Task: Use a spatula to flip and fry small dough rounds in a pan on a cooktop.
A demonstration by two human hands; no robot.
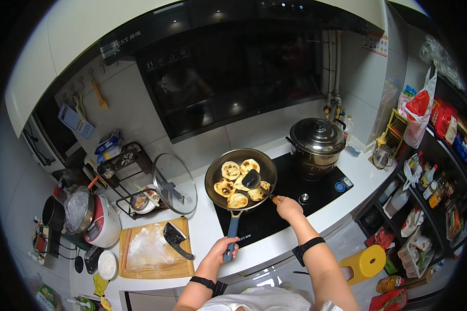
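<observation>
My left hand [222, 248] grips the blue handle [232, 233] of a dark frying pan [269, 163] on the black glass cooktop [292, 194]. Several round flatbreads [230, 170], browned and charred in patches, lie inside the pan. In my right hand [290, 209] is the wooden handle of a spatula [251, 179]. Its black head is over the flatbreads near the pan's middle and partly covers the central one; whether it touches them I cannot tell.
A lidded steel pot [317, 149] occupies the cooktop's far right. Left of the pan, a glass lid [175, 182] leans upright. A floured wooden board [155, 268] bears a rolling pin [126, 248] and a cleaver [175, 237]. Overhead hangs the range hood [233, 77]. A yellow stool [364, 264] stands on the floor.
</observation>
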